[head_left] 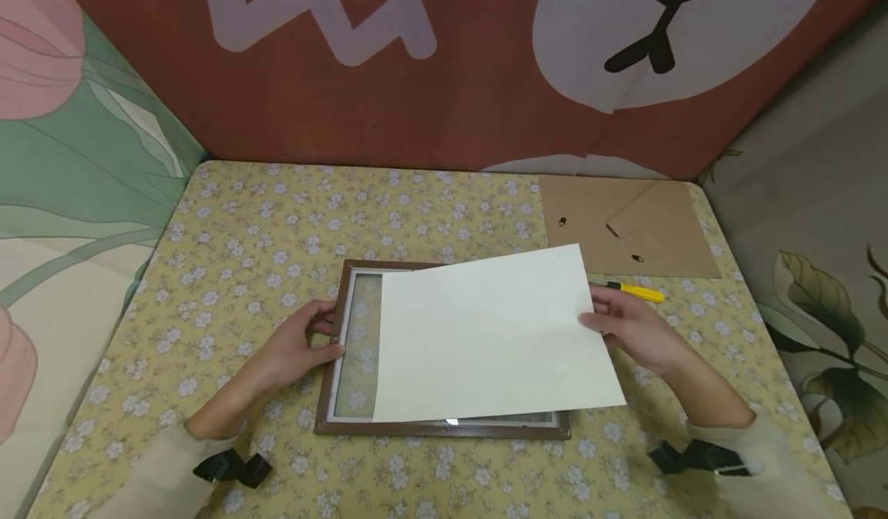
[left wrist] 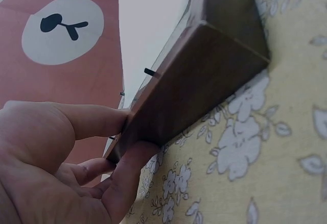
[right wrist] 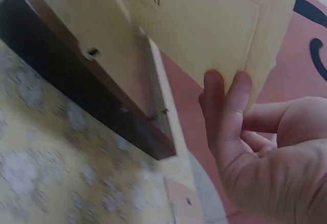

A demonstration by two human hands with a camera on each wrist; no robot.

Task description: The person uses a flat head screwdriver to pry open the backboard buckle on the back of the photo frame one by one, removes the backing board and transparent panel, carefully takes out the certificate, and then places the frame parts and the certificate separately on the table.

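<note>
A brown picture frame [head_left: 388, 429] lies face down on the table, its glass showing at the left. Over it, a certificate sheet [head_left: 492, 334] is held at a slant, blank side up; in the right wrist view, printed characters show on the underside of the certificate [right wrist: 204, 30]. My right hand [head_left: 634, 330] pinches the sheet's right edge between thumb and fingers. At the frame's left side, my left hand [head_left: 294, 345] grips the rim, thumb on top. Small dark tabs [left wrist: 149, 72] stick up from the frame's inner edge. The sheet hides most of the glass.
A brown backing board [head_left: 666, 234] lies at the back right, with small dark hangers [head_left: 563, 221] and a folded stand strip on it. A screwdriver with a yellow handle [head_left: 641, 294] lies just behind my right hand. Flowered cloth [head_left: 277, 218] covers the table.
</note>
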